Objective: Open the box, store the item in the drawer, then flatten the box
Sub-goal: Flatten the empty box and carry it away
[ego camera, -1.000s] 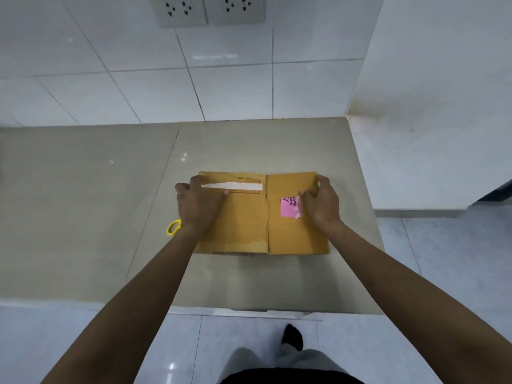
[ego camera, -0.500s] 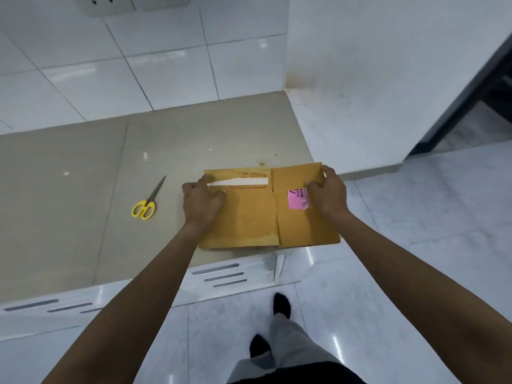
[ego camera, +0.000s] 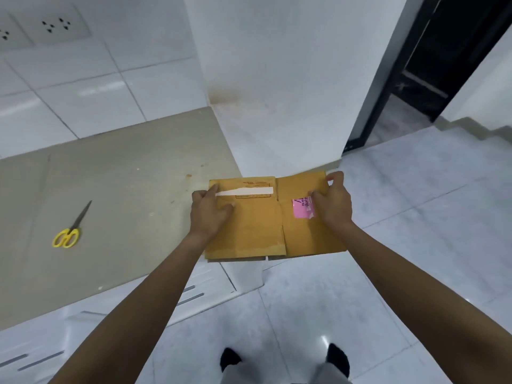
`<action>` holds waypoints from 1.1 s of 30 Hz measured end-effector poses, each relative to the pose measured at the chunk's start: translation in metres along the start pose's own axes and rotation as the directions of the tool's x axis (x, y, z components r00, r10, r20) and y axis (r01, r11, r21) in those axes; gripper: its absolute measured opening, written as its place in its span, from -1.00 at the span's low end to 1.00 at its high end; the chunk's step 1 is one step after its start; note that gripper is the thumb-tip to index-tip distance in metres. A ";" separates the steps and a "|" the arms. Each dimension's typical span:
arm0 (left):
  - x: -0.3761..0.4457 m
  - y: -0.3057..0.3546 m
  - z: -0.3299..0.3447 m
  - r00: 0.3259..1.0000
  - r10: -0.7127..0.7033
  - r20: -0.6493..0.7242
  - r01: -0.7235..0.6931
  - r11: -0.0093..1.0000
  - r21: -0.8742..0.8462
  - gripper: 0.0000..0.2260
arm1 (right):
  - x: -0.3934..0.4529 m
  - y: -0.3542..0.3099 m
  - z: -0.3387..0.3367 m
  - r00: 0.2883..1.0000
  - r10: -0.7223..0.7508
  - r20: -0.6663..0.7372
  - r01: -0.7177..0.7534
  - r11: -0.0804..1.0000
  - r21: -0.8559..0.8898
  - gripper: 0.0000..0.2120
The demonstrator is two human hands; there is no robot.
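The flattened brown cardboard box point(ego camera: 257, 231) lies flat in both my hands, held in the air past the right end of the counter and over the floor. It carries a white strip near its top edge and a pink sticker on its right half. My left hand point(ego camera: 209, 210) grips the box's left edge, thumb on top. My right hand point(ego camera: 332, 202) grips its right edge beside the pink sticker. The white drawer fronts point(ego camera: 194, 293) under the counter look shut. The stored item is out of sight.
Yellow-handled scissors point(ego camera: 68, 234) lie on the beige counter point(ego camera: 116, 206) at the left. A white wall corner point(ego camera: 277, 106) stands just beyond the box, with a dark doorway point(ego camera: 432, 73) to its right. Glossy floor tiles and my feet point(ego camera: 282, 358) are below.
Both hands have lifted the flattened box off the counter and carried it right, past the counter's end. The view has turned right, so the scissors and a doorway have come into sight.
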State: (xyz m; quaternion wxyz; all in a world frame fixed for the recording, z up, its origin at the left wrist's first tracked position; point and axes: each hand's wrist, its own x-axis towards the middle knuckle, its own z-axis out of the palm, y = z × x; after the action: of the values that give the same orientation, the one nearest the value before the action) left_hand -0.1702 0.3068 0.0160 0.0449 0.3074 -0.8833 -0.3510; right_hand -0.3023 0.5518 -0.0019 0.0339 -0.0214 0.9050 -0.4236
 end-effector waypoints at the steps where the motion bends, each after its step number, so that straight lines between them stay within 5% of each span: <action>1: -0.004 0.011 0.010 1.000 0.004 -0.005 -0.004 1.000 -0.009 -0.42 | 0.005 0.008 -0.011 1.000 -0.019 -0.015 0.018 0.999 -0.028 -0.70; 9: -0.028 0.086 0.098 0.995 -0.002 -0.096 -0.005 0.997 -0.076 -0.71 | 0.057 0.077 -0.089 0.994 -0.103 0.032 0.107 0.983 -0.150 -0.80; 18: -0.034 0.135 0.180 0.998 0.011 -0.069 -0.015 0.998 -0.060 -0.77 | 0.100 0.132 -0.144 0.977 -0.112 0.181 0.132 0.986 -0.101 -0.87; 33: 0.129 0.131 0.291 0.994 -0.112 -0.005 0.112 0.993 -0.032 -0.58 | 0.274 0.184 -0.056 0.917 -0.150 0.370 0.209 0.970 -0.125 -0.75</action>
State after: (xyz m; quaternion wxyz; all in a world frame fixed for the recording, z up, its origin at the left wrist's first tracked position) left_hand -0.4275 0.4795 -0.1347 0.0331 0.3569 -0.8589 -0.3658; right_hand -0.5822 0.6938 -0.1189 0.1572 -0.1838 0.9091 -0.3392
